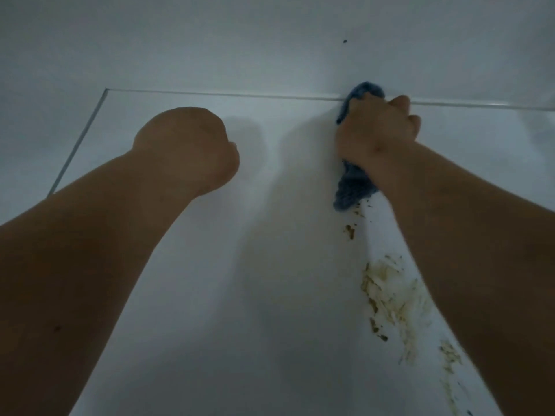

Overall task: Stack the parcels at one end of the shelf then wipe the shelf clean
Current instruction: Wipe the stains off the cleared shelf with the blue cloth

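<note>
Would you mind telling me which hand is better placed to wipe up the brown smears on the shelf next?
The right hand: it already holds the blue cloth, directly beyond the smears. The left hand is fisted, holds nothing and sits farther away.

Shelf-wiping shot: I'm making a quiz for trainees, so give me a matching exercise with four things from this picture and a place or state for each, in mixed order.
Things:
1. blue cloth
2. left hand
3. brownish smears
4. dark speck

Places or states:
A. on the back wall, above the seam
B. gripped by the right hand, near the back edge of the shelf
C. closed in a fist, holding nothing
D. spread on the shelf beside the right forearm

Pairs: 1-B, 2-C, 3-D, 4-A
</note>
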`<state>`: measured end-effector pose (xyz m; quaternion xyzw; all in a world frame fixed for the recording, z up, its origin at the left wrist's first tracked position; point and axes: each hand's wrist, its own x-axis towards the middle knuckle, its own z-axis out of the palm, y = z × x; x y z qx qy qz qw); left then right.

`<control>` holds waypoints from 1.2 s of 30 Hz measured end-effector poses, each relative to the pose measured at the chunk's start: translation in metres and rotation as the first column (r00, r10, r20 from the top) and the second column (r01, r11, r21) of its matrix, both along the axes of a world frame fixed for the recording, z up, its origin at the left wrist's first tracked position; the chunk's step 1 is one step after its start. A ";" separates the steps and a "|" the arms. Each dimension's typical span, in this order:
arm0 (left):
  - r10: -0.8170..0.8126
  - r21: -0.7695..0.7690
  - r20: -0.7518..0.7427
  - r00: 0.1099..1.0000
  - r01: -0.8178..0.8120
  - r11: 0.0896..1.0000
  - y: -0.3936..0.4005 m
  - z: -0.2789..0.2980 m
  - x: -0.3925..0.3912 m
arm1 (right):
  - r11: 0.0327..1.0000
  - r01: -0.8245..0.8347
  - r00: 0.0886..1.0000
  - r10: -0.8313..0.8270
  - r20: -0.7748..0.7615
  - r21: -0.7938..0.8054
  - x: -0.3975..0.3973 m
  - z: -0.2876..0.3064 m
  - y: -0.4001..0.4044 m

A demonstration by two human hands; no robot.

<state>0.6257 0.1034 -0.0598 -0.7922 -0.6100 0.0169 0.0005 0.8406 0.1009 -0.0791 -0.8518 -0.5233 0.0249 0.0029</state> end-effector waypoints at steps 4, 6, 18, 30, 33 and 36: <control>0.009 0.019 0.006 1.000 -0.009 1.000 0.000 -0.002 0.002 | 0.952 -0.293 0.954 0.297 -0.040 0.088 -0.062 -0.005 -0.015; 0.004 0.024 0.039 0.999 -0.005 1.000 -0.004 -0.003 0.003 | 0.876 -0.470 0.879 0.476 -0.031 0.109 -0.082 -0.005 -0.033; -0.128 -0.034 0.149 0.981 0.134 0.990 -0.040 -0.004 0.044 | 0.991 -0.039 0.999 0.043 0.032 -0.129 0.027 0.014 -0.048; -0.155 -0.035 0.178 0.972 0.164 0.986 -0.053 -0.005 0.065 | 0.876 -0.480 0.876 0.482 -0.027 0.045 -0.026 0.005 -0.081; -0.163 -0.020 0.201 0.966 0.170 0.985 -0.060 -0.010 0.067 | 0.952 -0.302 0.952 0.300 -0.051 -0.039 0.018 0.010 -0.082; -0.134 -0.032 0.203 0.970 0.143 0.989 -0.061 -0.010 0.064 | 0.995 -0.065 0.997 0.061 -0.053 -0.081 0.042 0.011 -0.085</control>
